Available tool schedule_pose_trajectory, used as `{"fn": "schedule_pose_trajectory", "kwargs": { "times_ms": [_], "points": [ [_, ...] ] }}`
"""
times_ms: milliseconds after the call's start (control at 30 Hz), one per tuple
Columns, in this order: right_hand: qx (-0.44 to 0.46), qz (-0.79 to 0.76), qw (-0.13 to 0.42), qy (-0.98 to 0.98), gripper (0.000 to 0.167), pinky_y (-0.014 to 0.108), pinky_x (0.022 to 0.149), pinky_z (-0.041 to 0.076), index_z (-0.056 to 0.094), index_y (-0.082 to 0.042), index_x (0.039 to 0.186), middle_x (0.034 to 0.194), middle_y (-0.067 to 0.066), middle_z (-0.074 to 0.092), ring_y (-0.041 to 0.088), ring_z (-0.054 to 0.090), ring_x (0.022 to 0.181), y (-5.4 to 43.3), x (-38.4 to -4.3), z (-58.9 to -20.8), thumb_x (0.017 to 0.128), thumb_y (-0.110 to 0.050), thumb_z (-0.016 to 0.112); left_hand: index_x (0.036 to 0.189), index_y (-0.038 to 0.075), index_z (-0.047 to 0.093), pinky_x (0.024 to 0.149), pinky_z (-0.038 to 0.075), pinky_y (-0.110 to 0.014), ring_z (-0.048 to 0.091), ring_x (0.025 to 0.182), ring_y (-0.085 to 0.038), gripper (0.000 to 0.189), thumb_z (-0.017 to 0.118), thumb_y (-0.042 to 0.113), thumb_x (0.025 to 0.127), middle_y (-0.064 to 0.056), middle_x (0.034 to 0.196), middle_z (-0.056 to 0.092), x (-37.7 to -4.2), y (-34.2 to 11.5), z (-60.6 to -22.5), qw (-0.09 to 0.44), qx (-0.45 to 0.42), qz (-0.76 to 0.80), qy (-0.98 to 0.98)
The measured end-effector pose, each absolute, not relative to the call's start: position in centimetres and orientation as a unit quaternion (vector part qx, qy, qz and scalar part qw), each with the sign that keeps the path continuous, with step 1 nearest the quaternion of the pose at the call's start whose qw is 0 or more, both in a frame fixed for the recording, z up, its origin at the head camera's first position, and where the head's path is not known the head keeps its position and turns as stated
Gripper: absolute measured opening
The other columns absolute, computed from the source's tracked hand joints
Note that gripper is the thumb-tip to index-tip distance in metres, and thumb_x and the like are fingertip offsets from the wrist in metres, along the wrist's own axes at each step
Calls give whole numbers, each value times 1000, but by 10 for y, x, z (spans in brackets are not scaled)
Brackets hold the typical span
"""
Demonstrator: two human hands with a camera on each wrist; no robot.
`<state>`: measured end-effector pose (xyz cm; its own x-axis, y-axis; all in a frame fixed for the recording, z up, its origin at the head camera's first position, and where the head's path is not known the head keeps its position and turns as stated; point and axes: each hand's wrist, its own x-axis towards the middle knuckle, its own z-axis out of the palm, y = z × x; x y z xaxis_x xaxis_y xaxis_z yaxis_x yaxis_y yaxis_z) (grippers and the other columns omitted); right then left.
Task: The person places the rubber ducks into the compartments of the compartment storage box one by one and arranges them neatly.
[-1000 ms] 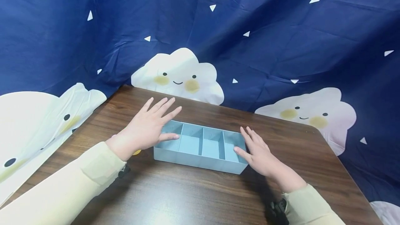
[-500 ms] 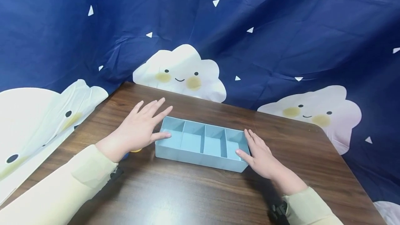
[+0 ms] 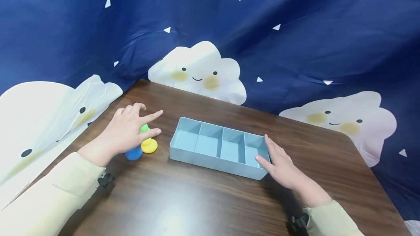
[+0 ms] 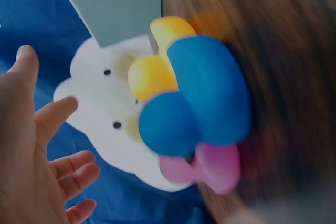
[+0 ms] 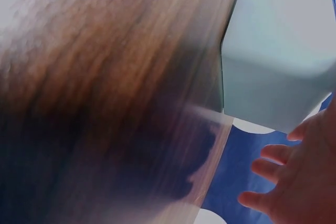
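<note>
A light blue box with several compartments in a row stands on the table. My right hand is at its right end, fingers fairly straight along the end wall and thumb over the front corner; contact is hard to tell. To the left of the box, my left hand hovers over a group of small toy ducks, index finger and thumb spread, holding nothing. A yellow duck, a blue duck and a partly hidden green duck show beneath it. The left wrist view also reveals a pink duck.
The brown wooden table reaches back to a dark blue curtain printed with white clouds and triangles. More white printed fabric hangs along the table's left edge. Dark cameras sit at both wrists.
My left hand has moved left, away from the box's left end, to above the ducks, bringing them into view. Its other fingers have bent somewhat. My right hand stays by the box.
</note>
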<state>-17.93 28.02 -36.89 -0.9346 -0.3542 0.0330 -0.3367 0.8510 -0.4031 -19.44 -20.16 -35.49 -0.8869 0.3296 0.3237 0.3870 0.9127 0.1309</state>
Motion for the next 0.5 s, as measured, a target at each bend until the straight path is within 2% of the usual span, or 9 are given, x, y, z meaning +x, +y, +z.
{"fn": "schedule_pose_trajectory", "kwargs": {
  "times_ms": [133,300,500],
  "points": [
    [-173,-215,30,961,83,73,102,13,4,-5,158,161,22,11,49,13,143,280,-179,-366,102,-48,47,142,34,55,89,32,-52,46,108,-32,57,54,62,93,-16,123,46,-192,-215,-355,142,-176,-124,-966],
    [-178,-224,35,958,83,73,101,12,0,-6,158,161,23,9,51,12,142,278,-179,-366,103,-45,48,139,31,59,82,31,-47,43,107,-28,50,66,48,92,-14,117,48,-189,-233,-358,162,-166,-163,-959],
    [-180,-228,43,956,83,73,101,13,-2,-4,157,160,26,8,53,11,141,275,-182,-370,103,-43,48,132,28,66,76,27,-43,43,102,-25,45,75,36,88,-10,109,47,-185,-256,-369,179,-149,-193,-953]
  ]
}}
